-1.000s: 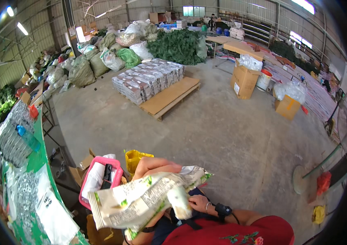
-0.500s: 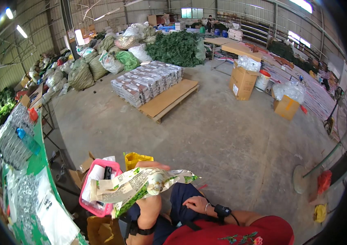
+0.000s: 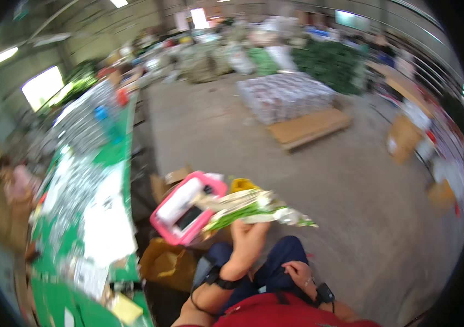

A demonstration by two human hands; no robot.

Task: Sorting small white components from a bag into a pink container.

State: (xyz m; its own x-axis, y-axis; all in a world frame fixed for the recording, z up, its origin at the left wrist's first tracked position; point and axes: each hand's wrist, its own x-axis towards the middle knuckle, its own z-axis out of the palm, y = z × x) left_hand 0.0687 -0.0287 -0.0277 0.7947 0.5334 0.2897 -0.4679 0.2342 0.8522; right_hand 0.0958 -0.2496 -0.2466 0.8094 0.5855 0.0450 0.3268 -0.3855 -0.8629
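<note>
A wide concrete floor fills most of the blurred view, with a wooden pallet on it carrying a low stack of wrapped packs. Behind that lies a dark green heap and a row of sacks. Along the person's left runs a long green surface strewn with clear plastic bags and white sheets. Cardboard boxes stand at the far right. Beside the surface, near the knees, a pink basket holds a white roll, with a brown paper bag below it and a yellow container just behind. The left hand is raised and closed around a plastic-wrapped bundle of green stalks, which lies roughly level above the lap, one end over the pink basket. The right hand rests on the dark blue trouser leg, fingers loosely curled, holding nothing, well apart from the bundle.
</note>
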